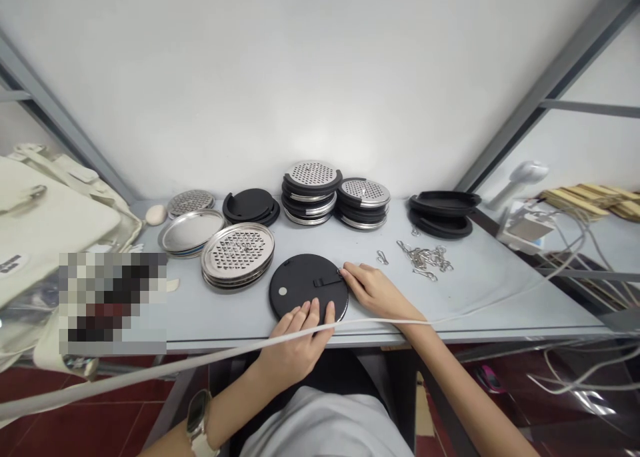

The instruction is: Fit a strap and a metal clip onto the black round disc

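Observation:
A round black disc with a pale dot and a short raised strip lies flat near the table's front edge. My left hand rests on its near side, the fingers spread and lying flat. At the disc's right edge, my right hand is closed in a pinch on a small metal clip, mostly covered by the fingertips. Right of that hand lies a pile of similar metal clips, with a single loose clip closer by. To the disc's left is a stack of perforated metal grater discs.
Behind stand two stacks of graters in black holders, black discs and black round trays. Plain metal discs lie at left. A white cable crosses before my hands. A cream bag hangs left.

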A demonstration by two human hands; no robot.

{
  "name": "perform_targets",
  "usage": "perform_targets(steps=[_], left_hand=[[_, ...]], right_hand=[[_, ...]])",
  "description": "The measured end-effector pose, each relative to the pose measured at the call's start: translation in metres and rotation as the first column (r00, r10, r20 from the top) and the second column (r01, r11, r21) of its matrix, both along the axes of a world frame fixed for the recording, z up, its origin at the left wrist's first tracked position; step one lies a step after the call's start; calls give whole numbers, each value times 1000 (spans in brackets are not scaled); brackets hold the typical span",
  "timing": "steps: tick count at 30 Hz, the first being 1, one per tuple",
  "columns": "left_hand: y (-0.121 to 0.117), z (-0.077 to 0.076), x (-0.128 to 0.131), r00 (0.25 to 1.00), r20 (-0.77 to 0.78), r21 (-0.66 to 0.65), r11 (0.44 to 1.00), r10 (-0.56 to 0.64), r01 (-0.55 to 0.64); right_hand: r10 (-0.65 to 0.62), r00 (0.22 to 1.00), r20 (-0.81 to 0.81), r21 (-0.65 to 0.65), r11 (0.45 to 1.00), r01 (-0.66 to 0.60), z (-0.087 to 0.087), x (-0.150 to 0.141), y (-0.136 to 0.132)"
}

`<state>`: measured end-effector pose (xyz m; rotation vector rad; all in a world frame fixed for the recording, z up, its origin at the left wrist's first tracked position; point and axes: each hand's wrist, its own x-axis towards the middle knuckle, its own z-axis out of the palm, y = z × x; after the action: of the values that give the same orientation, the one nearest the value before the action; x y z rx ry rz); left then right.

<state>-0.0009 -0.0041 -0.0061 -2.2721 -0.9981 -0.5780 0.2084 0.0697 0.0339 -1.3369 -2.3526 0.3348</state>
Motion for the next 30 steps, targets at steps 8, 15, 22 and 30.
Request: perform_targets(steps=[8,15,22,30], left_hand=[[0,-2,0,1000,7,4,1000,-7,7],[1,-3,0,1000,8,16,1000,-11,11],[2,-4,0,1000,5,-8,1000,-23,23],[1,-7,2,1000,21,-16,1000,9,-8]], right_hand=[[7,1000,16,6,1000,-7,-1,1,1],[15,1000,-4,-24,1000,-15,1,1,1],[-14,999,40,-50,999,16,5,-2,1],[-48,991,128,-11,999,50,2,-4,1]])
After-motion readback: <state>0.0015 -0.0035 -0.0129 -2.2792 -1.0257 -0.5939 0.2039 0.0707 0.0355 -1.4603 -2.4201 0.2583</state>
